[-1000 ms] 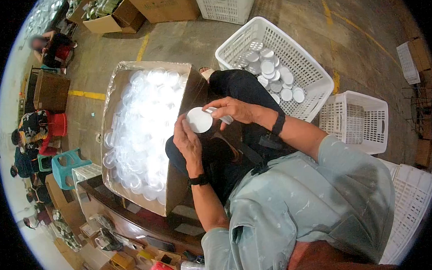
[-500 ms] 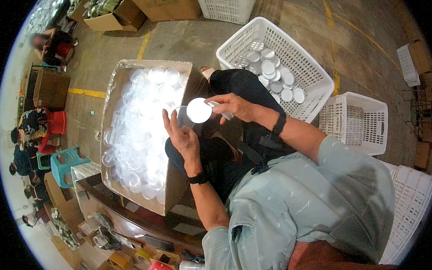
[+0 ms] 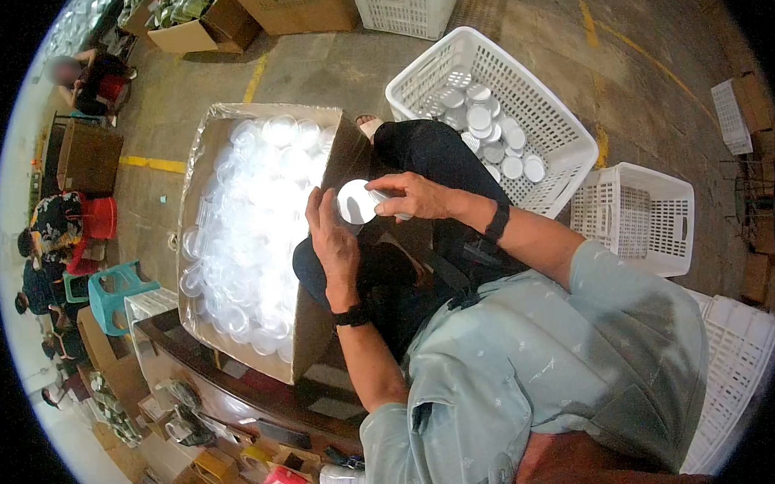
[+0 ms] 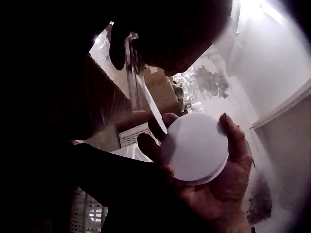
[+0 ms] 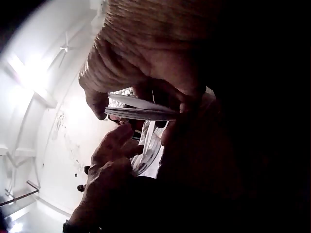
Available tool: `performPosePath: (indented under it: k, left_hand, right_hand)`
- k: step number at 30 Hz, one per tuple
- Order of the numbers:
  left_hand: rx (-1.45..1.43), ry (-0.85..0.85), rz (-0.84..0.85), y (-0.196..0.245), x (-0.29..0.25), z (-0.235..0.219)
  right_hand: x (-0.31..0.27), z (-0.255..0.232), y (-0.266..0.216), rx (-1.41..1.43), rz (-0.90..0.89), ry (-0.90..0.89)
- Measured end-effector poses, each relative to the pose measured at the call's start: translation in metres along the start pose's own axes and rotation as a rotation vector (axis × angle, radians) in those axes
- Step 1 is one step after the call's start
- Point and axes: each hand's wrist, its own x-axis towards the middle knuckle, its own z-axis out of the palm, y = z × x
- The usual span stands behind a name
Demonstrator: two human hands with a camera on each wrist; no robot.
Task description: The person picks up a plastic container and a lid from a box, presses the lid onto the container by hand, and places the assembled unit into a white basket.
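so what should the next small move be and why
Probably press the single white disc flat against the clear round piece in the left hand, since the left wrist view shows it slanting away from that piece, while the right hand holds a stack of discs.

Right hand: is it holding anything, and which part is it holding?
The right hand holds a few stacked white discs by their edges, between thumb and fingers.
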Motion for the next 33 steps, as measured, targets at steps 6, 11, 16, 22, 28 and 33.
performPosePath:
  k: [6,11,16,22,28,33]
  left_hand:
    - [-0.049,0.027,-0.025,0.003,-0.001,0.001]
    - [-0.098,0.083,-0.124,0.009,0.001,-0.005]
    - [-0.166,0.093,-0.085,-0.001,0.000,-0.002]
    - [-0.573,-0.111,-0.158,0.006,-0.005,-0.006]
    - [-0.822,-0.175,-0.265,0.001,-0.008,0.004]
    - [-0.625,0.021,0.028,0.006,0.000,0.007]
  right_hand:
    - [-0.002,-0.001,-0.005,0.054,0.060,-0.032]
    - [-0.002,0.000,-0.001,0.029,0.061,-0.047]
    - [-0.004,-0.004,-0.009,0.149,0.063,-0.013]
    - [0.003,-0.010,-0.008,0.784,-0.116,0.177]
    - [0.009,0.005,-0.001,0.730,-0.012,0.129]
    - [0.010,0.007,-0.003,0.720,0.018,0.111]
